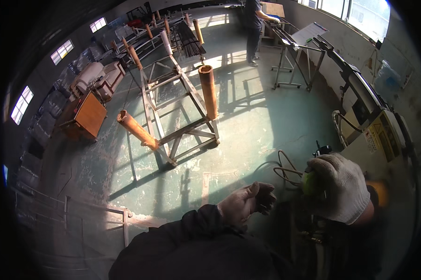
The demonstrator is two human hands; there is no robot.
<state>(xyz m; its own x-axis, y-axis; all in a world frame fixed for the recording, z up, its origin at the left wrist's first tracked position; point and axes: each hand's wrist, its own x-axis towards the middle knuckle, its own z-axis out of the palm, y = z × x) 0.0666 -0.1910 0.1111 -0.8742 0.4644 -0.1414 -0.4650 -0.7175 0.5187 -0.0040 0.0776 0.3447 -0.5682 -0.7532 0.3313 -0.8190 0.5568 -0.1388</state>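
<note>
My right hand, in a white knit glove, is closed around a rounded green object; the glove covers most of it, and I cannot make out its kind. A small black fitting shows just beyond the knuckles. Beside the green object a thin tan hose hangs in loops. My left hand, at the end of a dark sleeve, is held in front of my body with its thumb up and its fingers loosely bent and apart. Nothing shows in it, though its fingertips lie in shadow.
To my right stands a beige machine with a long rail running away. Ahead is a metal frame rack with upright orange tubes. A person works at a far bench. A wooden desk and a sofa stand left.
</note>
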